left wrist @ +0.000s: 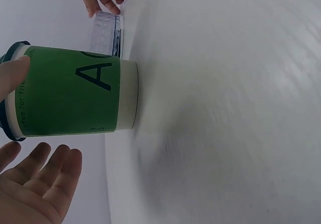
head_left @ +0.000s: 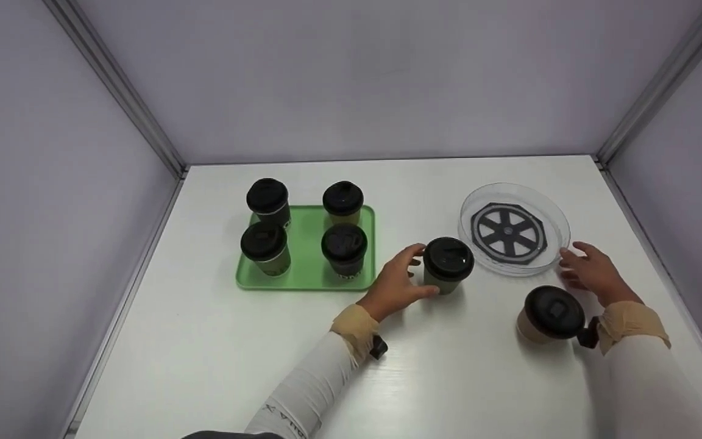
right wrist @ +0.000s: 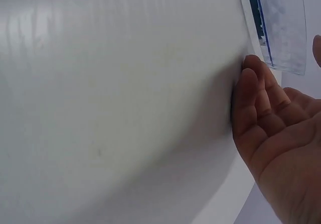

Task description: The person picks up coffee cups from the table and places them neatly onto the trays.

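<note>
In the head view my left hand (head_left: 397,283) is spread around a green paper coffee cup (head_left: 445,268) with a black lid. The left wrist view has its thumb in front of the lid end of the cup (left wrist: 70,91), while the other fingers stand a little apart from it. My right hand (head_left: 592,271) is beside the right rim of a transparent round dish (head_left: 561,235) with a dark wheel-like pattern on its base. Its fingers (right wrist: 246,96) are loosely bent and hold nothing; whether they touch the dish cannot be told.
A brown cup (head_left: 549,314) with a black lid stands just left of the right wrist. On the left, a green tray (head_left: 308,244) bears several black-lidded cups, spaced near its corners. Pale walls (head_left: 351,79) enclose the white table (head_left: 448,378) at the back and sides.
</note>
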`<state>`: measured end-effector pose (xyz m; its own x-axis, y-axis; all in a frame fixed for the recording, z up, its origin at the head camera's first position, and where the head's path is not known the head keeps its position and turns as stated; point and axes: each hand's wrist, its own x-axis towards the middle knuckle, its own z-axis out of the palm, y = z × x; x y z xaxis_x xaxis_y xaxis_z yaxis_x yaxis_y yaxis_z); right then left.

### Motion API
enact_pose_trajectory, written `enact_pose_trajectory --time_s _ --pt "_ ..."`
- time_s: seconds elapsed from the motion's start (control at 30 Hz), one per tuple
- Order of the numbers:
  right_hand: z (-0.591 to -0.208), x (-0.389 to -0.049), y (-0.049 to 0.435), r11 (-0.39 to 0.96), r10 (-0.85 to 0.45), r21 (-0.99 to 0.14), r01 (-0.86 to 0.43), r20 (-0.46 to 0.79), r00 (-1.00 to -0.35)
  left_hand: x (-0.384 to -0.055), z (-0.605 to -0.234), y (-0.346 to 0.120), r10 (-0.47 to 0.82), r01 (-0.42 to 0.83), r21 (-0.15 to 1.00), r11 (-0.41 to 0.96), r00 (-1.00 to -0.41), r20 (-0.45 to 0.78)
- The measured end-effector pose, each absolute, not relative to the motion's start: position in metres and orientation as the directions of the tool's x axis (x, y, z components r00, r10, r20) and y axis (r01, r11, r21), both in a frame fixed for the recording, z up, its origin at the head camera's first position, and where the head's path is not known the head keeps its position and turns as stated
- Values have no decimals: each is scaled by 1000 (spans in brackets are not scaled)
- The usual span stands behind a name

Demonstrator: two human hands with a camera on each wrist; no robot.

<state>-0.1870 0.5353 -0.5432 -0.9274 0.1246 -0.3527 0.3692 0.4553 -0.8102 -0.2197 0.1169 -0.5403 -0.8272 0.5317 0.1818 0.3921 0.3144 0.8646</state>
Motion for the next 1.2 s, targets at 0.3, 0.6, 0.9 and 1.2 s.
enact_pose_trajectory --time_s 0.3,0.6,0.9,1.2 --pt "-546 -190 532 528 101 -765 369 -375 -921 -224 -544 124 514 371 876 309 -840 174" --pt "-543 -189 536 515 50 -770 375 -410 -911 -228 -552 135 516 339 903 265 -841 164" --pt "-540 -192 538 488 34 -772 408 -450 -892 -233 -561 143 541 370 903 218 -816 204" --pt "-542 -190 535 471 66 -772 427 -452 -890 -241 -567 152 546 305 931 198 -824 154"
